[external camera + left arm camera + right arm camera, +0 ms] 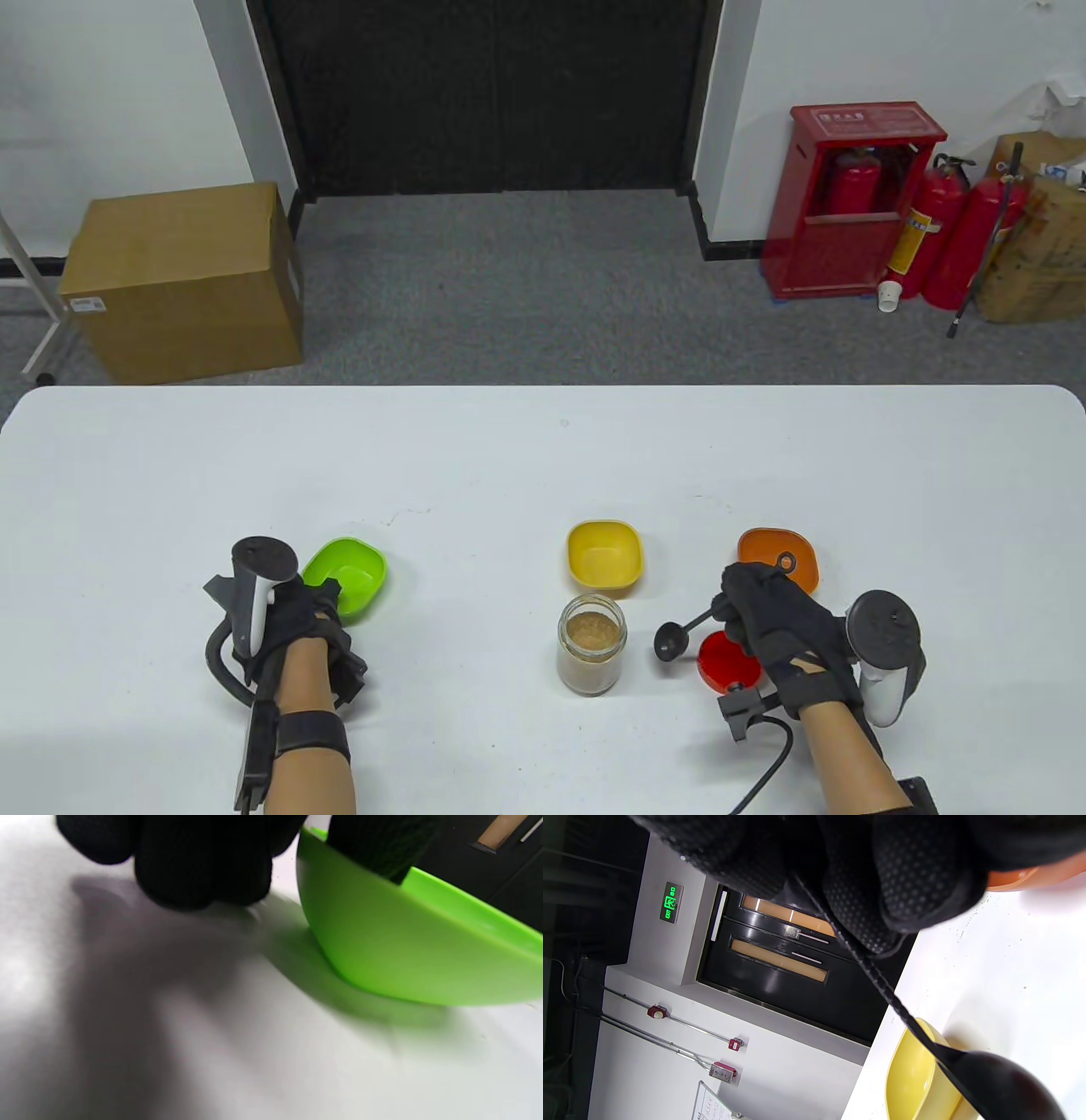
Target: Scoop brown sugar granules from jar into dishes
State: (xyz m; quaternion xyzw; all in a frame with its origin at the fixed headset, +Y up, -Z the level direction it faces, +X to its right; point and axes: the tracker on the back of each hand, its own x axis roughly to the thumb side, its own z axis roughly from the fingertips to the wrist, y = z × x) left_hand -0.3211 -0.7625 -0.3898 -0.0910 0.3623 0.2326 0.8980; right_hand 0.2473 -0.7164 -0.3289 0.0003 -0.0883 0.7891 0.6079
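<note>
An open glass jar (pixel 592 644) of brown sugar stands near the table's front middle. Its red lid (pixel 725 660) lies to the right, partly under my right hand (pixel 764 615). That hand grips a black scoop (pixel 679 637) by the handle, bowl end pointing left toward the jar; the scoop also shows in the right wrist view (pixel 1001 1082). A yellow dish (pixel 603 554) sits behind the jar, an orange dish (pixel 776 556) behind my right hand. My left hand (pixel 318 607) holds the near rim of the green dish (pixel 345 576), with a finger over its edge (pixel 373 844).
The white table (pixel 509 458) stretches wide behind the dishes. Beyond its far edge on the floor stand a cardboard box (pixel 182 280) and red fire extinguishers (pixel 942 229).
</note>
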